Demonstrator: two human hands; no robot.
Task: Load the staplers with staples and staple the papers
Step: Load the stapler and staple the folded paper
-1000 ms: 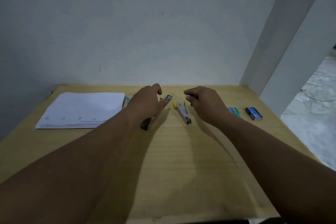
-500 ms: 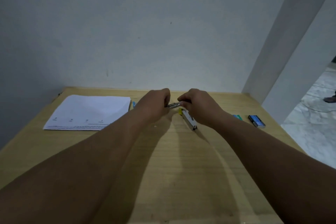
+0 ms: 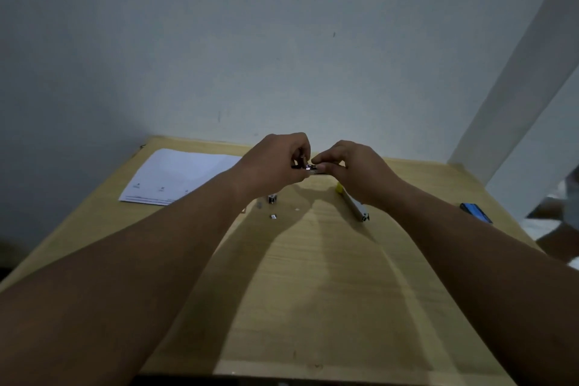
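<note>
Both hands have lifted off the worktop [image 3: 313,291] since a second ago and now meet above it; small metal bits [image 3: 272,198] now lie below them.

Head view: left hand [image 3: 272,163] and right hand [image 3: 354,171] both pinch a small metal stapler [image 3: 313,168] between them, held clear of the surface. Second stapler [image 3: 352,204] (yellow tip) lies just beside the right wrist. Papers [image 3: 175,175] sit untouched, far left. Blue staple box [image 3: 476,212] far right, well apart.

Step looks like loading: opening the magazine or seating staples (can't tell which, too small). Next likely needs a staple strip aligned to the channel, then closing it.
</note>
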